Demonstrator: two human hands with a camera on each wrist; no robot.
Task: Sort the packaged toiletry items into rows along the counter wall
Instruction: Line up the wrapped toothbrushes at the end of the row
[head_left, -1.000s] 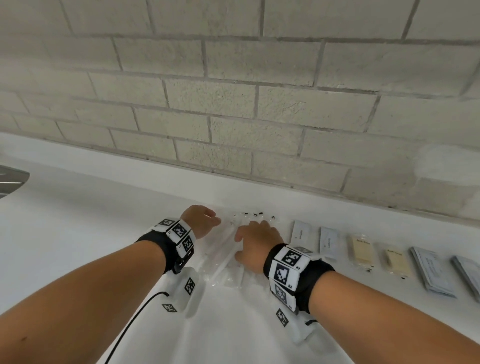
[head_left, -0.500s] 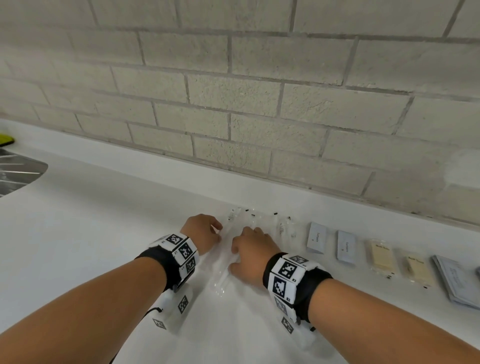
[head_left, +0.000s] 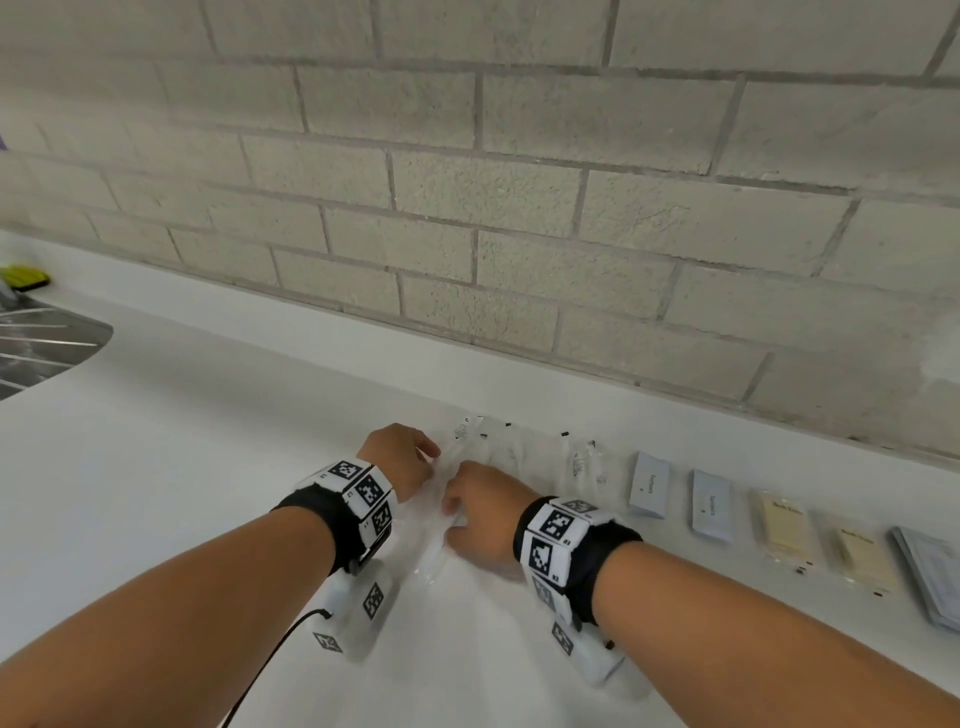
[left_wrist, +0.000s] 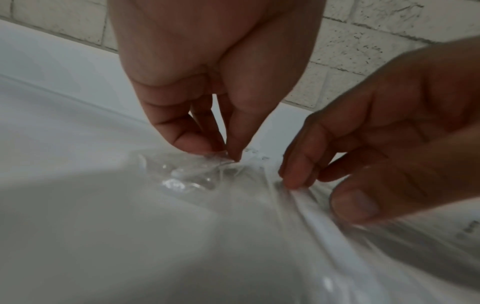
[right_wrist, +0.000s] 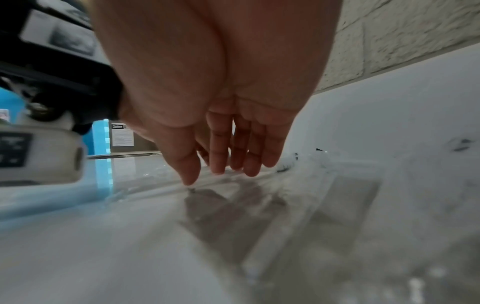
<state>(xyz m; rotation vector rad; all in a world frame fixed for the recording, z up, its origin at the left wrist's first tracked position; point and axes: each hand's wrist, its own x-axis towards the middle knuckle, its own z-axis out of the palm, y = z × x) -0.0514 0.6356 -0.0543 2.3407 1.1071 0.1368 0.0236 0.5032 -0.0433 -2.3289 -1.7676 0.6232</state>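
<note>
Head view: left hand (head_left: 400, 457) and right hand (head_left: 485, 512) pinch clear packets (head_left: 514, 452).

Black wristbands (head_left: 332, 525) carry white checker-marked tags (head_left: 553, 525).
</note>
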